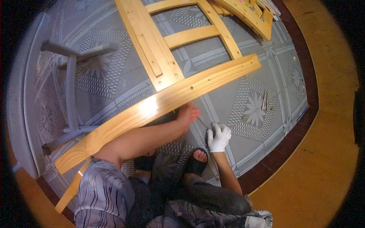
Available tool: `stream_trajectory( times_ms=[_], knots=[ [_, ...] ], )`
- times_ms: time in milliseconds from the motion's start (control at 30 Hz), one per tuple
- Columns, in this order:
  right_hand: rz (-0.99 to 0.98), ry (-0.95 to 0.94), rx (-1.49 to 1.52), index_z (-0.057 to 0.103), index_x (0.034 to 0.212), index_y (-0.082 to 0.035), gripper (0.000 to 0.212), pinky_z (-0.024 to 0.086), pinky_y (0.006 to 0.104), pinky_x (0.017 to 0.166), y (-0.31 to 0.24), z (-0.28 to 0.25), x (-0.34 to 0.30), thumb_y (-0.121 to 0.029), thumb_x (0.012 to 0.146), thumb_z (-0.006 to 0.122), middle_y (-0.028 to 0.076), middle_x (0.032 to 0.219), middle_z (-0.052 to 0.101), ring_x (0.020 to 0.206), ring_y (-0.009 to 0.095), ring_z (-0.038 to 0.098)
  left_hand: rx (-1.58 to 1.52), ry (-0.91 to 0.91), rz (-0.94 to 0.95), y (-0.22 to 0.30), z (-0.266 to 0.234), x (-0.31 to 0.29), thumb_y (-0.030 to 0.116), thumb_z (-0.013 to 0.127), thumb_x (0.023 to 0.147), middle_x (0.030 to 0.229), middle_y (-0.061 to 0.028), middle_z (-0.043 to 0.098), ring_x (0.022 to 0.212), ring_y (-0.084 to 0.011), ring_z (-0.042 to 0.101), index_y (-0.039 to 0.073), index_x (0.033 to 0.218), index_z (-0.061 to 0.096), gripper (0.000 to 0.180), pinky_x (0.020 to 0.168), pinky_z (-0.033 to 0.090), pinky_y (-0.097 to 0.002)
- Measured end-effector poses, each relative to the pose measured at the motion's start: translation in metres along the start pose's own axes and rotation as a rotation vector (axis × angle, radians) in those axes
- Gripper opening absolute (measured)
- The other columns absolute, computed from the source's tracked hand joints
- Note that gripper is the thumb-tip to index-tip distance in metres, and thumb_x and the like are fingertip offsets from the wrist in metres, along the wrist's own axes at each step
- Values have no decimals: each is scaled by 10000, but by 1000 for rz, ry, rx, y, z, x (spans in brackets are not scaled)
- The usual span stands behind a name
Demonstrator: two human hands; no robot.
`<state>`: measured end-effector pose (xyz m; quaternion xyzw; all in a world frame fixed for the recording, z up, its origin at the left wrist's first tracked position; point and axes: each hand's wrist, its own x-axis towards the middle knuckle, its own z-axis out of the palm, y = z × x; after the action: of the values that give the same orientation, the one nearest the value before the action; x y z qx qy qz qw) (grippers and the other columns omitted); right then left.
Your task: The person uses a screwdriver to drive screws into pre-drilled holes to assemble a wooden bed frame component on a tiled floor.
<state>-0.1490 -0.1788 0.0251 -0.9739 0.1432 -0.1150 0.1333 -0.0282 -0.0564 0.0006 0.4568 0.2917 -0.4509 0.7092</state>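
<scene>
My bare left hand (188, 116) is at the near edge of a long, curved pine board (178, 93). Its fingers are curled, and what they hold, if anything, is hidden. A short, thin dark line, perhaps a rod, shows between my two hands; its kind is unclear. My right hand (219, 138), in a white glove, is low over the patterned floor covering, fingers bent and thumb apart. Nothing shows clearly in it. The curved board lies across the end of a pine frame (192, 35) with a wide plank (146, 41) and crossbars.
A pair of metal tweezers or a similar slim tool (264, 100) lies on the grey patterned floor covering (224, 91) at right. Another pine piece (249, 16) stands at the far right. A grey plastic chair (32, 98) is at left. My sandalled foot (198, 156) is near the gloved hand.
</scene>
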Motion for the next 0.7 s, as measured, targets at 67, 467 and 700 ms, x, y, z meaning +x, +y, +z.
stream_trajectory(
  times_ms=[67,467,700],
  knots=[
    [3,54,146,578,866,-100,220,367,372,743,-15,2,20,-142,655,625,98,812,524,818,270,481,17,54,-44,-8,-7,-15,349,420,871,1042,-159,524,992,-244,496,10,1111,404,415,855,393,-328],
    [1004,-1176,2045,463,987,-66,249,368,234,541,-30,67,87,-281,861,442,-1,715,447,622,106,427,1861,429,1156,114,-45,-137,198,747,527,1100,-214,422,1038,-375,418,-5,1186,321,810,884,356,-416],
    [620,-813,1336,557,778,-48,221,378,256,518,-42,74,88,-247,832,478,3,629,482,566,129,448,1743,277,841,119,-61,-123,151,729,490,881,-149,506,810,-320,532,19,1054,391,669,683,451,-385]
  ],
)
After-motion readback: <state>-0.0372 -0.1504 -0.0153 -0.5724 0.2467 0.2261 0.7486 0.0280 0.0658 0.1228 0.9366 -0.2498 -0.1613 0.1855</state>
